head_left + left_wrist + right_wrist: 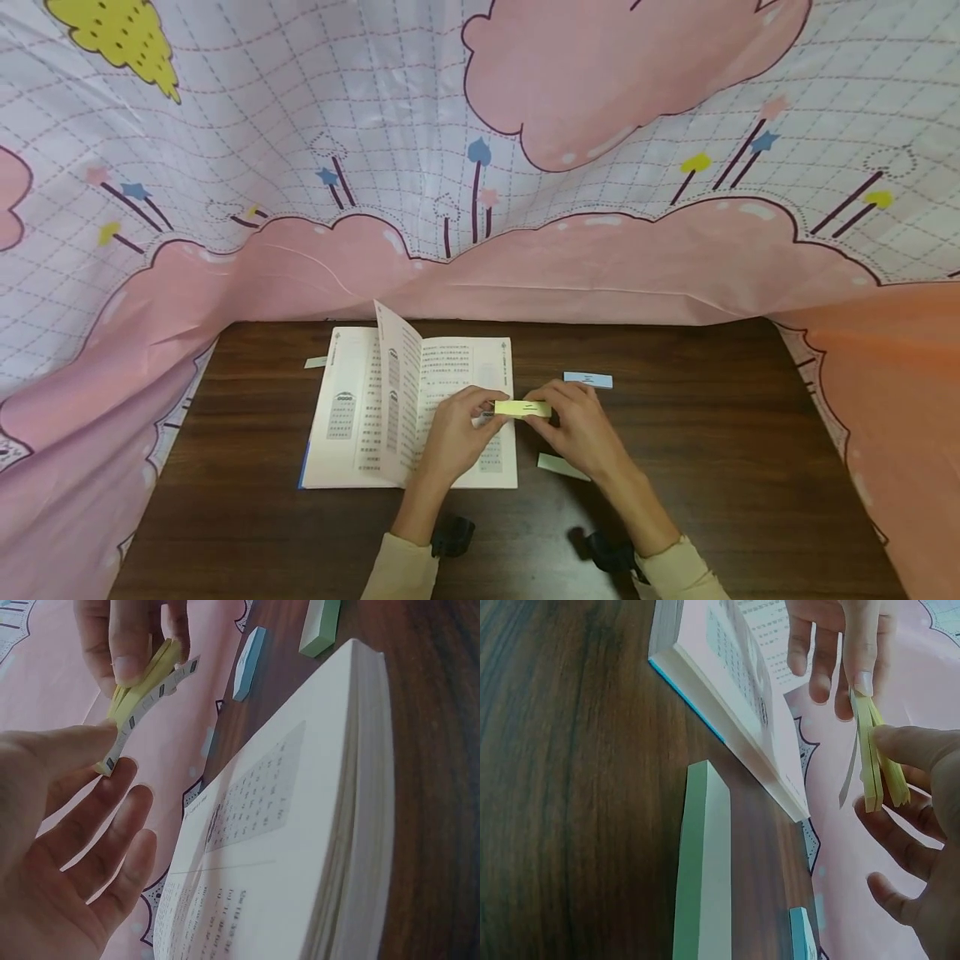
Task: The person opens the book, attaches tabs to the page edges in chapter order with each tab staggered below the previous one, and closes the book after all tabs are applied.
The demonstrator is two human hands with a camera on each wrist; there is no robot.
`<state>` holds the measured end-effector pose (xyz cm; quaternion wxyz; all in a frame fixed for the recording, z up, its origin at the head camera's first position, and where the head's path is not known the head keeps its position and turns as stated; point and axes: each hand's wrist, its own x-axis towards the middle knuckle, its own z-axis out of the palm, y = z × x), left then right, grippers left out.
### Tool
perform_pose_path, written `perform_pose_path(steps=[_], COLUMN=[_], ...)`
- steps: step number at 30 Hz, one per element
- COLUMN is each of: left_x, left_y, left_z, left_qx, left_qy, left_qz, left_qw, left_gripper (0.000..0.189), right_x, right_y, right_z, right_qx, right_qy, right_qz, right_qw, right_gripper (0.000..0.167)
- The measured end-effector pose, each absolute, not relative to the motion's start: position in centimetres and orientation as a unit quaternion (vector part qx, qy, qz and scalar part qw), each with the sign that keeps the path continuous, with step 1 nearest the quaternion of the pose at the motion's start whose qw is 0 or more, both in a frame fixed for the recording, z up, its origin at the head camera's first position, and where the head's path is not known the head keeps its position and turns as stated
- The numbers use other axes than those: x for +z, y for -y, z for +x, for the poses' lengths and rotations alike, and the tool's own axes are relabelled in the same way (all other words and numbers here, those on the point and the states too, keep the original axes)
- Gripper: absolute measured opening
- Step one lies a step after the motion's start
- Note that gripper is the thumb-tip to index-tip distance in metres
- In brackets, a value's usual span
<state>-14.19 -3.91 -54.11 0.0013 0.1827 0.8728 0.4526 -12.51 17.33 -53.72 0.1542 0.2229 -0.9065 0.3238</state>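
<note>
Head view: L hand [459, 435] and R hand [581, 423], ctr., fingers clamped on opp. ends of yellow pad [519, 408], over R edge of open bk. [403, 400]; blue pad [588, 380], green pad [563, 467] on table [697, 433], R of ctr. L wrist view: yellow pad upper L, bent. R wrist view: yellow pad upper R, layers splayed; green pad lower ctr.

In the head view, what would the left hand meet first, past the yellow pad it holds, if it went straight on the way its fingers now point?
Most likely the right hand, which pinches the other end of the yellow pad; depth is hard to judge here.
</note>
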Motion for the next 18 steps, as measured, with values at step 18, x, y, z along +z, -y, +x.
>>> perform_pose_path(steps=[18], left_x=[-54.13], left_y=[4.32], left_z=[-14.29], left_qx=[0.468], left_qy=[-0.867], left_qz=[0.169], left_qw=[-0.008], left_gripper=[0.025], right_x=[-53.84], right_y=[-16.46], right_z=[-12.6], right_qx=[0.385], right_qy=[0.905], right_qz=[0.161], right_qw=[0.083], right_gripper=[0.037])
